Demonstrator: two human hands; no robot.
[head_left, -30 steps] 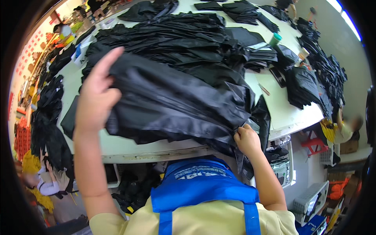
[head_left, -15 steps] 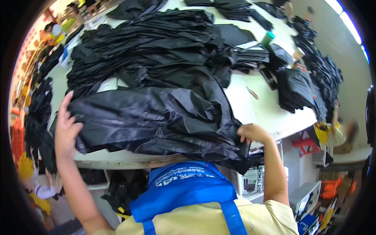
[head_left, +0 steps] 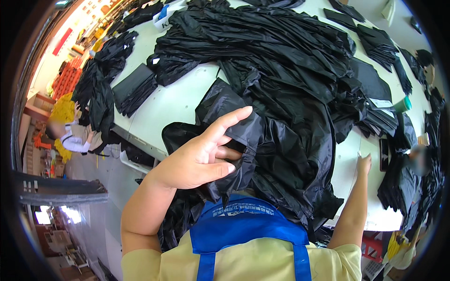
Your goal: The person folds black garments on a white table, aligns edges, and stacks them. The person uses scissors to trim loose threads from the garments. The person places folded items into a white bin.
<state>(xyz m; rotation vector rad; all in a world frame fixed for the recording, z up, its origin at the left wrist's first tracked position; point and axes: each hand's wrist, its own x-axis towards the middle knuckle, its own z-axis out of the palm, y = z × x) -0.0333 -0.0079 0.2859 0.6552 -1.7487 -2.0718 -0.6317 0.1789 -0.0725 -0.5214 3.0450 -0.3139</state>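
A shiny black garment [head_left: 295, 150] lies bunched across the front of the white table and hangs over its edge toward my apron. My left hand [head_left: 201, 161] is over the garment's left part, index finger stretched out and thumb apart from it. Black cloth touches the other fingers, which are partly curled. Far out to the right, my right hand [head_left: 364, 165] rests on the tabletop, fingers closed round small thread snips [head_left: 360, 153]; only a pale metal tip shows past them.
A big heap of black garments [head_left: 262, 42] covers the table's middle. Folded black stacks [head_left: 133, 89] lie at left and right. A dark phone [head_left: 384, 154] and green cylinder [head_left: 403, 104] lie beyond my right hand. A co-worker [head_left: 77, 133] is at the left.
My left hand has swung rightward, bringing the garment's left part in toward the middle. My right hand has left the garment and reached out to the snips. The view has turned leftward.
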